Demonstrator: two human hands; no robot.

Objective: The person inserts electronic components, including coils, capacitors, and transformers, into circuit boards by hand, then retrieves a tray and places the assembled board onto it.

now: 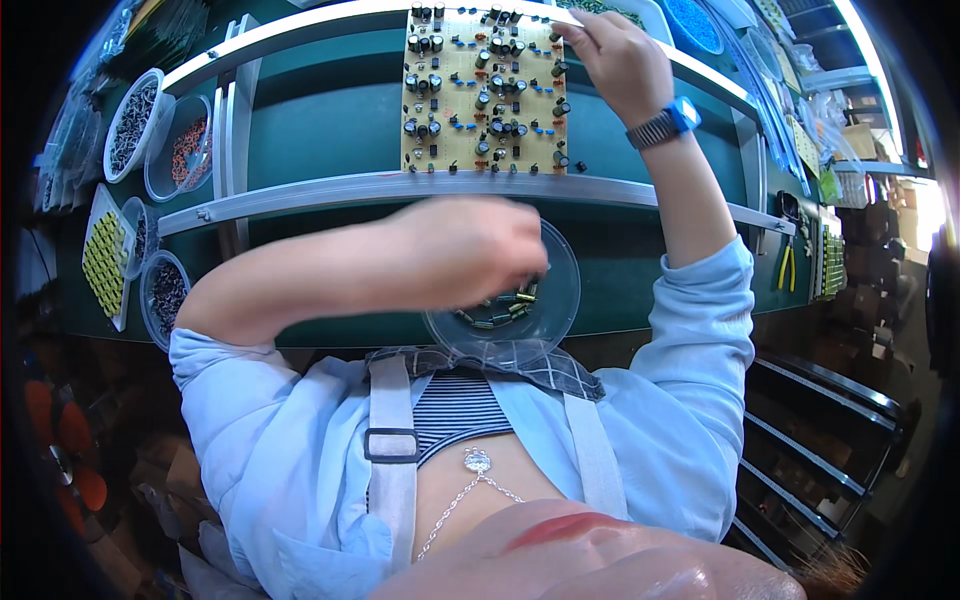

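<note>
A tan circuit board (468, 105) set with several dark capacitors lies across a metal rail frame (370, 187). At the board's far right corner is my right hand (622, 62), thumb and forefinger pinched together; whatever is between them is hidden. My left hand (475, 248), smeared by motion, hovers above a clear plastic bowl (563, 290) close to my body. Its fingers are curled in, and I cannot make out what they hold. Small green capacitors (500, 318) lie in the bowl, partly covered by that hand.
Left of the frame stand a tub of dark parts (134, 125), a tub of orange parts (188, 150) and a tray of yellow parts (104, 250). A blue tub (695, 25) is at the far right. Yellow-handled pliers (787, 265) lie at the right.
</note>
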